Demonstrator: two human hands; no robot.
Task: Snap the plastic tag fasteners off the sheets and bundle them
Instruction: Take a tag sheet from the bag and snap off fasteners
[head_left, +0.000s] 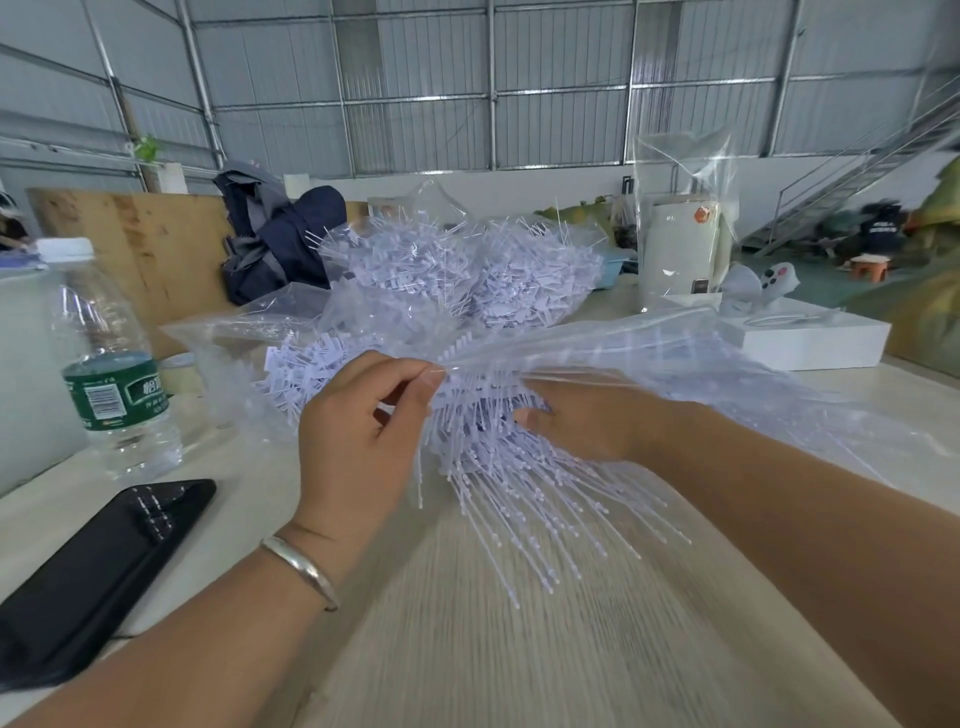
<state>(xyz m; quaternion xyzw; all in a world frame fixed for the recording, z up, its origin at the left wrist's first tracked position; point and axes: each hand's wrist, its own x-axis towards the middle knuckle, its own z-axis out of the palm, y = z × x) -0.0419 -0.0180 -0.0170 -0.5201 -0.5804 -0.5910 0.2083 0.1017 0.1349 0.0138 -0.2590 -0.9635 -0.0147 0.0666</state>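
Above the table (467, 649), the left hand (358, 441) pinched a clear bag's (649, 353) edge in its grip; the right hand (582, 421) lay inside on the fasteners (519, 483), its grip unclear.

Left hand (358, 441) pinches a clear bag (649, 353); right hand (576, 421) seemingly grips white fasteners (519, 483).
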